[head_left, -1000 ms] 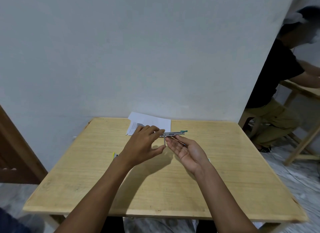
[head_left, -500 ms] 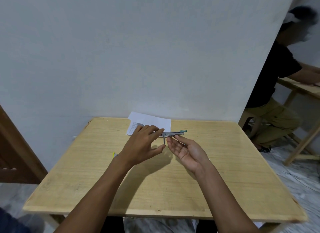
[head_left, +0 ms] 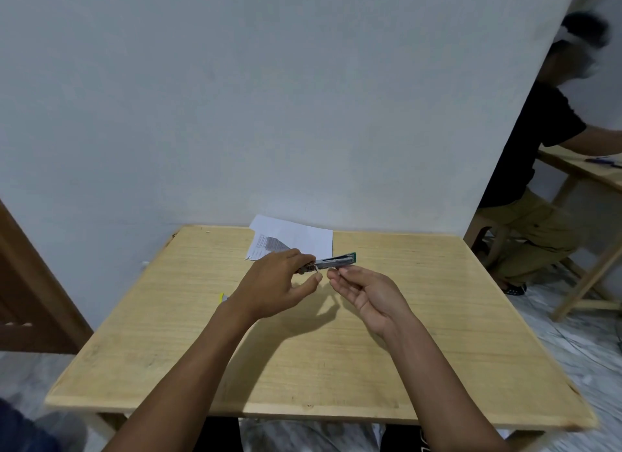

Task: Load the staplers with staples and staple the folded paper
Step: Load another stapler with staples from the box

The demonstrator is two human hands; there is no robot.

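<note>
We see one stapler [head_left: 336, 261], left hand [head_left: 276, 283] pinching its end, right hand [head_left: 370, 297] palm-up, loosely open beside it; one paper [head_left: 296, 238]

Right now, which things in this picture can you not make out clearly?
The stapler, head view: the left hand covers its left end; whether it is loaded cannot be seen.
The right hand, head view: whether its fingertips pinch staples is too small to tell.
The yellow thing, head view: mostly hidden behind the left wrist.
The paper, head view: print too small to read.
</note>
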